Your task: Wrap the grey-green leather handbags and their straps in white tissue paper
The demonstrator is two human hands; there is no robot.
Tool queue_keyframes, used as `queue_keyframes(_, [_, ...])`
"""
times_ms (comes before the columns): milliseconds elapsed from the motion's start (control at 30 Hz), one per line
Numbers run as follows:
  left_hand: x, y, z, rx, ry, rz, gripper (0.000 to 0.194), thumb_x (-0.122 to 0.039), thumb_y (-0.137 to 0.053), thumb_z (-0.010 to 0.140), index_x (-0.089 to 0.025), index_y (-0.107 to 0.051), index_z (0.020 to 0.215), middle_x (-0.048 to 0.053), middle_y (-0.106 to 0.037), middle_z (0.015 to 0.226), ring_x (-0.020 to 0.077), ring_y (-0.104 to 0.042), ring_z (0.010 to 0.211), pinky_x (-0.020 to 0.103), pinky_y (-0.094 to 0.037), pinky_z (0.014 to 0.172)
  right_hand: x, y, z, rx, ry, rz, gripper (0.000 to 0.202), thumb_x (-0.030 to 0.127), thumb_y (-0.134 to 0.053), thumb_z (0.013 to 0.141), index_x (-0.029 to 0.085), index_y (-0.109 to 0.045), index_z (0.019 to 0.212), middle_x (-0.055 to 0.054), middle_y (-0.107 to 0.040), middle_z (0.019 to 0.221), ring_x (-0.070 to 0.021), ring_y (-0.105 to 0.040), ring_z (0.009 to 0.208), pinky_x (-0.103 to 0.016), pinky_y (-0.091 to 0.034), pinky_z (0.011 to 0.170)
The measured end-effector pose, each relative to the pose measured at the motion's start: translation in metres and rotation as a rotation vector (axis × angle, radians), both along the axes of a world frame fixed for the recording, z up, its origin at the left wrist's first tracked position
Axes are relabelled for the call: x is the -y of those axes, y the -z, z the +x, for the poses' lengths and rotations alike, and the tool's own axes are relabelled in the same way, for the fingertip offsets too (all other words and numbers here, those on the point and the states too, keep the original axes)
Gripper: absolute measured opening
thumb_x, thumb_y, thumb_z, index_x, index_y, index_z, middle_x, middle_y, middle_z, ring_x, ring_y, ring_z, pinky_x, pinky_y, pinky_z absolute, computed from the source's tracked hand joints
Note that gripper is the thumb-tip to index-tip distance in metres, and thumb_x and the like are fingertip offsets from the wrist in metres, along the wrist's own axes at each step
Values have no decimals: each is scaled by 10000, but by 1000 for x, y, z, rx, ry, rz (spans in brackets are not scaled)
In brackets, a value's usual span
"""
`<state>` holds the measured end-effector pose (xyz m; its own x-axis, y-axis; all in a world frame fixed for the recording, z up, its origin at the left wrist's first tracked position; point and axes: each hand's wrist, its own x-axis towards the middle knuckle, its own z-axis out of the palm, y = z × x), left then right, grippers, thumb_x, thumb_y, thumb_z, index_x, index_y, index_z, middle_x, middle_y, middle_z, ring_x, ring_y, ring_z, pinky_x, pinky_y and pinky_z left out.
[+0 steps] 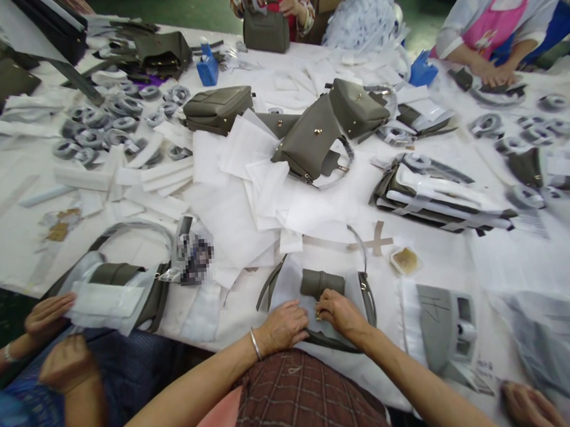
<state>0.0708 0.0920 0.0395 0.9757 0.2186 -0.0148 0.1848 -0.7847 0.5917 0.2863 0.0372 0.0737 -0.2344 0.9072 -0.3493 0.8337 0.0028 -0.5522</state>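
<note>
An olive handbag (323, 283), partly covered with pale wrapping sheet (290, 282), lies at the table edge against my lap. My left hand (282, 325) rests on its near left part, fingers bent and pressed together on the wrapped surface. Just to the right, my right hand (341, 315) has thumb and fingers pinched at a small gold-coloured metal fitting (318, 314) on the bag. A thin handle (363, 247) arches behind the bag. Gold-coloured hardware shows at the bag's right side. My fingers partly hide the fitting.
To my left, a neighbour's hand (51, 317) touches another wrapped bag (108, 293). White sheets (236, 224) and olive bags (309, 139) cover the middle. A small dish (406, 260) and grey panel (446, 326) lie right. Other people work across the table.
</note>
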Motion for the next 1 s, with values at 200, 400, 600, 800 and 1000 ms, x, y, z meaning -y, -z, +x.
queue_keyframes(200, [1,13,0,34,12,2,184,-343,-627,896,-160,-623,897,49,-678,956,172,-644,935,384,-371,1113,-1,4,-6,84,-74,44,173,92,-598,852,202,-690,757,-37,-646,889,-187,-596,865,-281,-478,799])
queue_keyframes(400, [0,4,0,32,-22,-23,206,-352,-674,867,-152,-626,890,45,-677,913,173,-640,901,369,-385,1098,4,5,-23,222,23,92,84,100,-622,839,175,-646,811,-75,-654,901,-223,-601,852,-322,-474,783])
queue_keyframes(600, [-16,-43,16,-33,-193,-125,250,-341,-496,981,-172,-640,867,17,-668,810,155,-635,779,262,-489,775,1,-12,-29,299,218,134,85,199,-587,888,209,-615,809,-62,-649,854,-214,-621,798,-320,-487,701])
queue_keyframes(800, [-52,-55,28,-66,-298,127,491,-487,-612,895,-174,-546,1267,127,-586,1319,299,-476,1294,508,-296,1115,18,-11,6,450,247,482,400,368,-517,951,185,-537,1306,-161,-580,1344,-347,-499,1257,-558,-350,1061])
queue_keyframes(1000, [-78,-11,23,-205,-239,130,686,-599,-448,946,-194,-321,1484,143,-340,1549,274,-276,1450,590,-103,1180,55,26,46,514,286,414,485,453,-393,990,179,-497,1377,-136,-519,1433,-354,-410,1361,-608,-329,1075])
